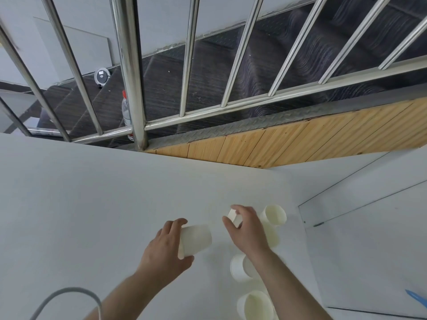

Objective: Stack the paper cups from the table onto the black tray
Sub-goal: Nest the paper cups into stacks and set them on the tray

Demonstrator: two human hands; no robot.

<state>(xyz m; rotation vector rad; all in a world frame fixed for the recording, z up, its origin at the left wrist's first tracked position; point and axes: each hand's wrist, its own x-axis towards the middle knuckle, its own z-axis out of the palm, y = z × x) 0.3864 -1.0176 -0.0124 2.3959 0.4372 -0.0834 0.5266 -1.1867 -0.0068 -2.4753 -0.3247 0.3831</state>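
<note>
Paper cups are already in both hands. Left hand (165, 247) curls round a cup lying on its side (196, 239), long axis running toward the right hand (245, 229), which pinches the base of a smaller-looking tilted cup (234, 217) between thumb and fingers. The two held cups sit near each other above the white table (92, 192), so nesting them looks like the step in hand. Three more cups (273, 214) stand by the right forearm. No black tray shows.
</note>
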